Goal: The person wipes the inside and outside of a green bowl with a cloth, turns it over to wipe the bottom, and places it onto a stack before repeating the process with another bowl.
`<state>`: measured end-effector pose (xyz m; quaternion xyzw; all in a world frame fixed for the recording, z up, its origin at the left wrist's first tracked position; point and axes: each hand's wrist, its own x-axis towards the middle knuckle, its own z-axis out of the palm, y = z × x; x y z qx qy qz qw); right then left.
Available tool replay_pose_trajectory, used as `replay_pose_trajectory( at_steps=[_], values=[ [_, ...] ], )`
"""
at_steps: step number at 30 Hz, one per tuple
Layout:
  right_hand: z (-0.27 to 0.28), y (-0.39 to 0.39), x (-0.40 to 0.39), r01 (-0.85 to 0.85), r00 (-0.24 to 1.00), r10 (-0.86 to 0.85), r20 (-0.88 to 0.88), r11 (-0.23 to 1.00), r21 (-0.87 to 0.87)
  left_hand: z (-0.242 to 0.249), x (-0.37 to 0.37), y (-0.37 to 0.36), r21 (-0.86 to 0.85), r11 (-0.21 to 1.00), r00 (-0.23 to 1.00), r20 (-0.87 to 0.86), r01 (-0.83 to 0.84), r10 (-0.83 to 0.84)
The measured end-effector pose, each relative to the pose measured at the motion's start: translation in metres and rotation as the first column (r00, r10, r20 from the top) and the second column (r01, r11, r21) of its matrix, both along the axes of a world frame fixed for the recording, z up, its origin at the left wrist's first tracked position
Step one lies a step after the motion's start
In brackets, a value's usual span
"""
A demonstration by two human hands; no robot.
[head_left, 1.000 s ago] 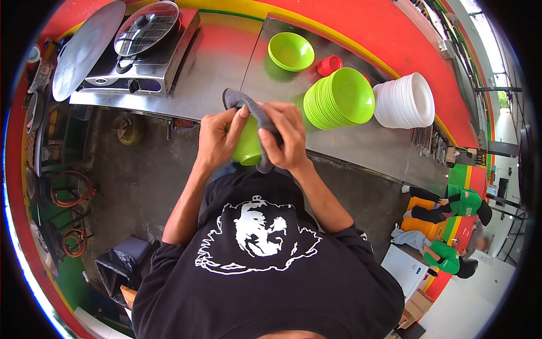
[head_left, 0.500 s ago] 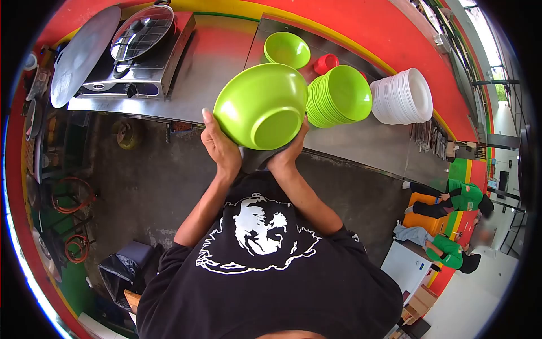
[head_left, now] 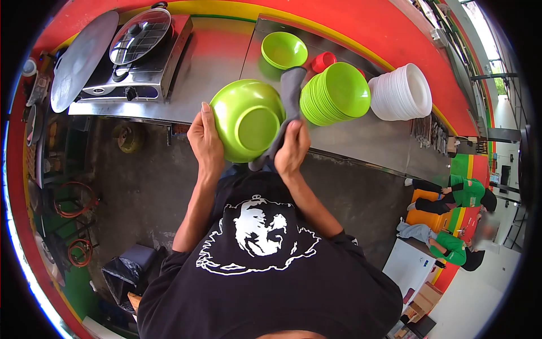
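A green bowl [head_left: 248, 121] is held up in front of my chest, its underside and foot ring facing me. My left hand [head_left: 205, 138] grips the bowl's left rim, thumb pointing up along the edge. In my right hand [head_left: 293, 147] is a dark grey cloth [head_left: 290, 93], pinched under the thumb and lying along the bowl's right side. Part of the cloth sticks up above my right hand. Just beyond the cloth, on the steel counter [head_left: 217, 62], rests a tall stack of green bowls [head_left: 339, 93] tipped toward the right.
Behind lies another green bowl [head_left: 284, 50] beside a red cup [head_left: 323, 61]. White bowls [head_left: 401, 93] are stacked farther right, near some cutlery [head_left: 429, 133]. A gas stove [head_left: 135, 68] with a glass-lidded pan [head_left: 140, 37] occupies the left. Two people in green shirts [head_left: 451, 248] are at the far right.
The bowl has come lower and slightly left, with its foot ring turned more squarely toward me. The grey cloth, mostly hidden before, now shows along the bowl's right side under my right thumb.
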<state>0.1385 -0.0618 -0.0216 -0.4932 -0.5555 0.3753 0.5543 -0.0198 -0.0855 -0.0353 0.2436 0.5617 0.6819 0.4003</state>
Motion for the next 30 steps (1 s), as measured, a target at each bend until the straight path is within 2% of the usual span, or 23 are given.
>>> replay_pose_trajectory(
  at_steps=[1,2,4,5,8,9,12,13,16,19,21,24,28,29,30],
  values=[
    [-0.003,0.0,-0.001,-0.151,0.982,0.121,0.143,0.962,0.227,-0.005,0.003,-0.001,0.006,1.0,1.0,0.025,-0.019,0.019],
    [-0.004,0.0,-0.001,-0.317,0.931,0.197,0.307,0.853,0.415,-0.009,0.006,-0.003,0.012,0.999,0.998,0.051,-0.035,0.035],
    [0.01,-0.013,-0.003,-0.476,0.75,0.131,0.648,0.787,0.392,-0.008,0.011,-0.005,0.083,0.996,0.965,0.262,-0.029,0.006],
    [0.006,-0.018,-0.004,-0.539,0.705,0.211,0.677,0.78,0.318,-0.014,0.013,-0.003,0.059,0.995,0.988,0.136,-0.078,0.069],
    [0.011,-0.015,-0.009,-0.587,0.657,0.192,0.729,0.737,0.335,-0.005,0.02,-0.001,0.072,0.991,0.987,0.126,-0.113,0.103],
    [0.013,-0.008,-0.006,-0.605,0.611,0.239,0.755,0.756,0.25,-0.005,0.016,-0.002,0.056,0.996,0.993,0.096,-0.068,0.063],
    [0.015,0.012,-0.003,-0.497,0.698,0.22,0.681,0.834,0.24,0.004,0.009,-0.005,-0.032,0.999,0.994,0.11,-0.012,0.015],
    [0.009,0.014,-0.003,-0.512,0.723,0.253,0.643,0.821,0.252,0.004,0.009,-0.005,-0.028,0.999,0.994,0.106,-0.027,0.03],
    [0.006,-0.014,-0.005,-0.502,0.658,0.198,0.726,0.835,0.226,0.002,0.005,-0.001,-0.018,0.997,0.993,0.09,-0.075,0.076],
    [-0.004,-0.014,-0.001,-0.523,0.659,0.251,0.709,0.83,0.192,-0.003,0.004,0.002,-0.029,0.999,0.997,0.068,-0.039,0.041],
    [-0.006,-0.004,0.0,-0.506,0.661,0.245,0.709,0.843,0.18,-0.001,0.007,0.001,-0.055,0.998,1.0,-0.01,0.003,-0.004],
    [0.004,0.011,-0.003,-0.395,0.82,0.217,0.529,0.884,0.249,0.012,0.016,0.004,-0.033,0.997,0.993,-0.093,0.07,-0.073],
    [-0.006,0.02,0.003,-0.29,0.906,0.185,0.381,0.927,0.239,0.021,0.017,0.005,-0.019,0.985,0.965,-0.195,0.172,-0.173],
    [-0.007,0.022,0.002,-0.205,0.933,0.091,0.348,0.929,0.307,0.023,0.018,0.005,-0.025,0.978,0.958,-0.197,0.208,-0.208],
    [-0.013,0.025,0.006,-0.162,0.95,0.079,0.302,0.952,0.261,0.024,0.018,0.005,-0.032,0.969,0.948,-0.2,0.245,-0.246]
  ],
)
